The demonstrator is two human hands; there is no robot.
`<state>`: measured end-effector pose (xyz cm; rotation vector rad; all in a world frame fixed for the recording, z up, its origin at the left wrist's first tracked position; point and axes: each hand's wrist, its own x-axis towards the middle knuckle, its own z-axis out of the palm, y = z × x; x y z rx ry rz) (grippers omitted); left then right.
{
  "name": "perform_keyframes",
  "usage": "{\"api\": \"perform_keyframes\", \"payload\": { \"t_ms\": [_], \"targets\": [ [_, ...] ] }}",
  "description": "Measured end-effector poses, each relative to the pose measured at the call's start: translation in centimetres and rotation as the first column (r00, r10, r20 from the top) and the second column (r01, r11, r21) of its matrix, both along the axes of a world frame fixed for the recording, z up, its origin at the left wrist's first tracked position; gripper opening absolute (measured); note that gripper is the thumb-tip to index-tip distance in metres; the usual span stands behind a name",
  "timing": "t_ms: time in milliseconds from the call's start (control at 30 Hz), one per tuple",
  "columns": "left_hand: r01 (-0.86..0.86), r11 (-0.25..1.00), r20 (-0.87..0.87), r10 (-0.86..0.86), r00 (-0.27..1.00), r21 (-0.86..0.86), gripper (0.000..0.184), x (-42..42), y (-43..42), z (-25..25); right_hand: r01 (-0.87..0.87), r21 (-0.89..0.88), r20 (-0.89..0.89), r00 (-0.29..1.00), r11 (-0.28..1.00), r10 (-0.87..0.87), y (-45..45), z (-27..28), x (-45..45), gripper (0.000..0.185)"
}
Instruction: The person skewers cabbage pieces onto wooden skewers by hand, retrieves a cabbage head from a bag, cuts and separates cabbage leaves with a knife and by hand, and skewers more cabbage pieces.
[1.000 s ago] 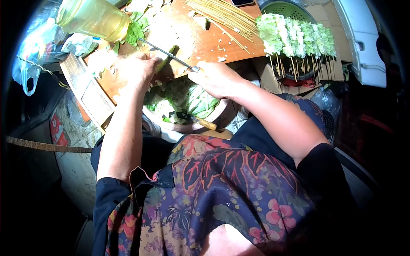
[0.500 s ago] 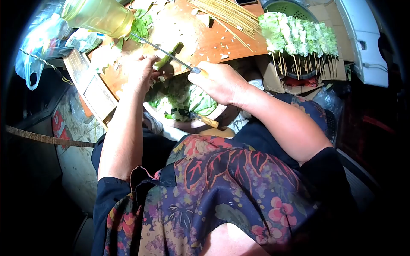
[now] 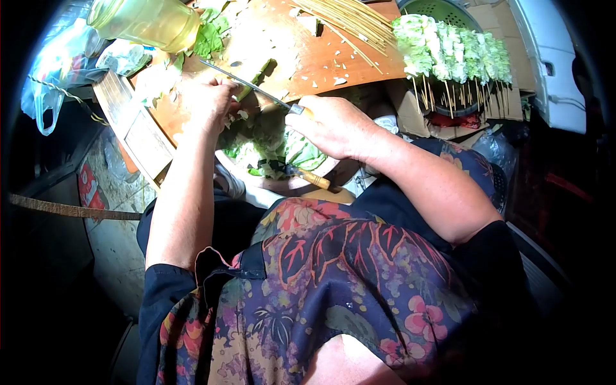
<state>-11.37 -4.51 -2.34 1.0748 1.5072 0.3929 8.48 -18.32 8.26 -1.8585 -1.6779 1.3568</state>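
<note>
My left hand (image 3: 210, 102) is closed at the edge of the orange board, its fingers on the lower end of a long green vegetable piece (image 3: 260, 76). Exactly how they grip it is partly hidden. In my right hand (image 3: 337, 127) is a knife (image 3: 247, 83), its narrow blade pointing up and left across the green piece. Below both hands sits a round basin (image 3: 330, 168) with cut green leaves (image 3: 301, 151). A second tool with a yellowish handle (image 3: 314, 179) rests at the basin's near side.
Bamboo skewers (image 3: 350, 25) lie on the orange board (image 3: 327, 61) among scraps. Skewered leaves (image 3: 449, 51) stand at right by a green colander (image 3: 443, 11). A yellowish jar (image 3: 144, 22) is at upper left, with a plastic bag (image 3: 54, 74) beyond.
The knife has shifted slightly down and right, and its blade now crosses the green piece at a different spot. My left hand stays almost in place.
</note>
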Motion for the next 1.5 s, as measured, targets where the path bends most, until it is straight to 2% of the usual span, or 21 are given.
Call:
{"api": "perform_keyframes", "payload": {
  "t_ms": [333,467,533,567,633,767,833,867,933,1000,1067,1133,1267,1367,1400,1467,1500],
  "targets": [
    [-0.014,1.0,-0.002,0.014,1.0,-0.014,0.009,0.2,0.0,0.7,-0.025,-0.085,-0.063,0.998,0.996,0.02,2.4,-1.6,-0.2,0.042],
    [-0.038,0.999,-0.01,0.038,0.999,0.014,0.012,0.2,0.0,0.2,0.01,-0.045,-0.069,0.998,0.999,-0.013,2.0,-4.5,-0.5,0.041],
    [0.018,1.0,-0.077,-0.019,0.997,-0.016,0.023,0.4,-0.1,0.9,0.063,-0.011,-0.038,0.997,0.998,-0.063,1.5,-5.0,-0.8,0.04],
    [0.018,1.0,-0.077,-0.019,0.997,-0.015,0.023,0.5,-0.2,1.3,0.063,-0.01,-0.038,0.997,0.998,-0.063,1.4,-5.0,-0.8,0.04],
    [0.103,0.994,-0.185,-0.105,0.977,-0.021,0.025,0.6,-0.4,1.8,0.077,-0.014,-0.084,0.993,0.997,-0.078,1.1,-4.9,-0.6,0.04],
    [0.18,0.983,-0.185,-0.185,0.965,-0.046,0.023,-0.6,-0.7,2.1,0.084,0.018,-0.09,0.992,0.996,-0.082,0.1,-4.2,-0.2,0.04],
    [0.057,0.998,-0.015,-0.058,0.998,-0.011,0.021,-2.0,-0.5,2.6,0.029,-0.048,-0.085,0.996,0.998,-0.033,-0.3,-2.6,0.4,0.04],
    [0.161,0.984,-0.161,-0.147,0.976,0.08,0.023,-3.8,0.9,1.3,0.03,-0.043,-0.081,0.996,0.999,-0.034,-0.6,-2.6,0.6,0.04],
    [-0.05,0.995,-0.072,0.056,0.996,0.084,0.025,-4.9,1.5,3.4,-0.015,-0.063,-0.06,0.998,0.998,0.011,-1.5,-3.0,1.3,0.045],
    [-0.267,0.95,-0.011,0.272,0.962,0.163,0.026,-6.3,2.2,3.3,-0.066,-0.093,-0.038,0.997,0.993,0.063,-2.6,-3.1,2.4,0.046],
    [-0.268,0.936,0.159,0.236,0.959,0.229,0.032,-8.0,2.9,2.4,-0.145,-0.039,-0.003,0.989,0.989,0.145,-3.8,-3.9,3.2,0.046],
    [-0.294,0.936,0.21,0.253,0.944,0.193,0.03,-7.2,2.7,3.3,-0.31,-0.043,0.21,0.927,0.95,0.312,-4.2,-3.7,3.4,0.041],
    [-0.285,0.941,0.303,0.222,0.927,0.183,0.03,-4.7,1.4,4.0,-0.456,-0.173,0.391,0.782,0.873,0.486,-4.4,-4.7,2.4,0.033],
    [-0.243,0.958,0.337,0.181,0.924,0.152,0.035,-3.4,0.2,5.0,-0.463,-0.196,0.42,0.757,0.865,0.5,-4.4,-6.6,2.9,0.03],
    [-0.244,0.958,0.346,0.181,0.921,0.149,0.035,-3.4,0.1,5.0,-0.445,-0.156,0.444,0.766,0.882,0.465,-4.2,-6.8,3.1,0.028],
    [-0.177,0.973,0.412,0.103,0.905,0.147,0.057,-3.7,0.0,4.8,-0.389,-0.089,0.47,0.795,0.917,0.383,-2.9,-7.2,3.6,0.026],
    [-0.181,0.972,0.389,0.111,0.915,0.148,0.056,-3.2,-0.4,5.5,-0.249,-0.032,0.448,0.862,0.968,0.237,-1.6,-6.5,3.8,0.025]
  ]
}}
